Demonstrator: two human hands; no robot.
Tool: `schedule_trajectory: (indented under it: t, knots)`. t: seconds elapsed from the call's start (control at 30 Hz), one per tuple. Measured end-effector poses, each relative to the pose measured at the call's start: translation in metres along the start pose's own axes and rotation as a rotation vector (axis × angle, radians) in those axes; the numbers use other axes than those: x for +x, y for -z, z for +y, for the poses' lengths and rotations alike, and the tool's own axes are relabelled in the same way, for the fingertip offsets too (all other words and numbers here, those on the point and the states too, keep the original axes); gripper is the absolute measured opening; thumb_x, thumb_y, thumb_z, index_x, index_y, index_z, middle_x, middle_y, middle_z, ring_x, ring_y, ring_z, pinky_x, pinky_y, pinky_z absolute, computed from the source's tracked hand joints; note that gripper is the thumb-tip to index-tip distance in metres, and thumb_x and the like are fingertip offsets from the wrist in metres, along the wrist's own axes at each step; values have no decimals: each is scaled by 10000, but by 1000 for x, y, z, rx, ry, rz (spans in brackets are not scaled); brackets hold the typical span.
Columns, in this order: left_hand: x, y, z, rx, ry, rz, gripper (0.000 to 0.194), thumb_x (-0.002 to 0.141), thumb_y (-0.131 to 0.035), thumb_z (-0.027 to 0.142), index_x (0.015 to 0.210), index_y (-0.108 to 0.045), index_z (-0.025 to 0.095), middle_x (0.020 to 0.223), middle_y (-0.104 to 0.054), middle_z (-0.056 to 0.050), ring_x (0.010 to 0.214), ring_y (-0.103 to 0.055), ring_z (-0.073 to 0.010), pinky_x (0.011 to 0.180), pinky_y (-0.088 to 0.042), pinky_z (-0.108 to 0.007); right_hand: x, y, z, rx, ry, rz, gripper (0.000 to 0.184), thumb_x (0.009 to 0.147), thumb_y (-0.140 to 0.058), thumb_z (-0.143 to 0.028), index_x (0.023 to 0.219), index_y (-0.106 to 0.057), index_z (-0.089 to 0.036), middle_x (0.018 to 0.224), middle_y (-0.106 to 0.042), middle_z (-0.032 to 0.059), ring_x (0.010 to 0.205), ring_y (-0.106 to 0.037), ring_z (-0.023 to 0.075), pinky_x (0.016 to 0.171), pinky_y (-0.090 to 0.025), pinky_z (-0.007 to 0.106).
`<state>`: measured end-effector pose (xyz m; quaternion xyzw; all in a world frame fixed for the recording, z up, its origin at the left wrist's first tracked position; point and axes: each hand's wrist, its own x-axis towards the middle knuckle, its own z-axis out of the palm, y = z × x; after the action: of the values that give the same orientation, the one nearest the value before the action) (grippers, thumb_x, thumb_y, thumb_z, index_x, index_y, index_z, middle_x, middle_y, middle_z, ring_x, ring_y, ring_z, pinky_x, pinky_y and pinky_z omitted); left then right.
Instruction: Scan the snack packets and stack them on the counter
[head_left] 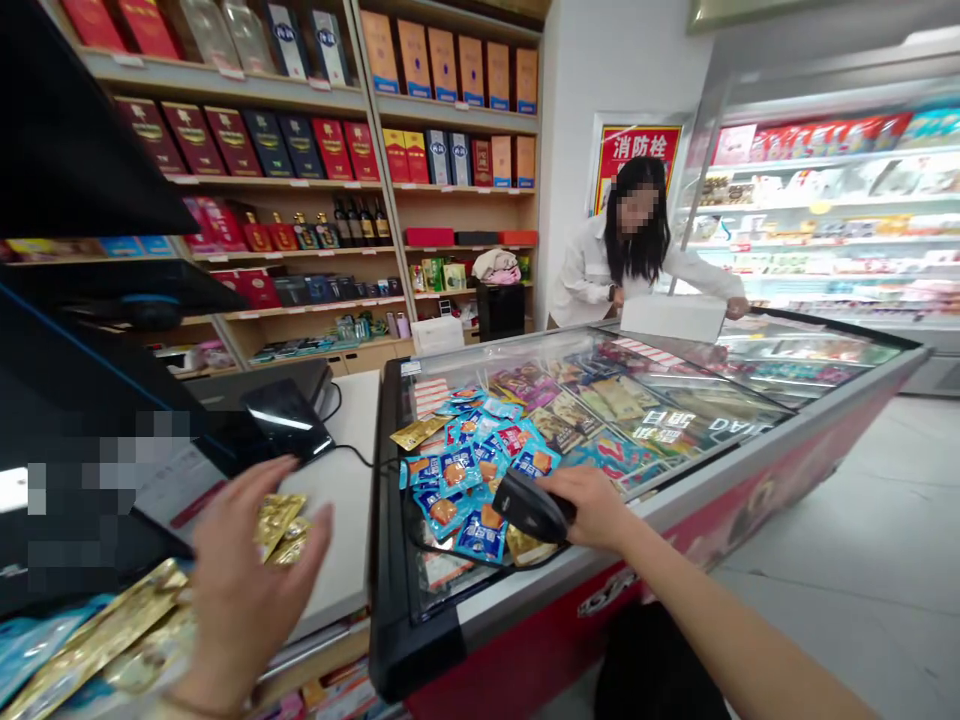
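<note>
My right hand (592,505) is wrapped round a black barcode scanner (529,505), just above the near edge of the freezer's glass lid. Beneath and beyond the scanner lies a heap of small blue snack packets (459,468), with a gold packet (418,432) at its far left edge. Over the white counter, my left hand (244,570) has its fingers and thumb spread. Small gold packets (285,528) show in the gap between thumb and fingers, partly hidden by the hand. More long gold packets (112,640) lie at the lower left.
A chest freezer (480,610) with a glass top stretches right. Behind it a person (637,240) in white handles a white box (673,318). A black device (287,418) with a cable sits on the counter (346,540). Dark screens (82,130) fill the left; shelves of boxes line the wall.
</note>
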<state>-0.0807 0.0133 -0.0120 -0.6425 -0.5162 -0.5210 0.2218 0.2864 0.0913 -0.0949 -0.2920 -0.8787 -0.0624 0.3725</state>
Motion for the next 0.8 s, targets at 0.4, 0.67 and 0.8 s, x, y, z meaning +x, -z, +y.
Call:
schedule_trajectory:
  t: [0.4, 0.67, 0.8]
  knots:
    - [-20, -152, 79, 293, 124, -761, 585, 852, -575, 452, 1278, -571, 50, 1316, -571, -267, 1208, -562, -376, 1014, -447, -471, -4, 2, -4, -30, 0, 59, 369, 718, -567, -248, 1073, -659, -203, 802, -703, 52, 705, -637, 197, 607, -384, 305]
    - [-5, -146, 74, 362, 138, -892, 265, 846, -482, 190, 1010, -681, 128, 1038, -699, -185, 944, -683, -286, 808, -505, -360, -5, 3, -3, -13, -12, 87, 376, 705, -573, -248, 1066, -670, -209, 824, -722, 58, 712, -643, 199, 621, -400, 309]
    - [2, -136, 60, 140, 239, -576, 244, 829, -484, 239, 859, -717, 174, 1012, -710, -149, 895, -672, -264, 814, -507, -359, -4, 4, -4, -6, 2, 125, 344, 742, -562, -270, 1061, -671, -202, 806, -720, 56, 699, -646, 195, 608, -389, 310]
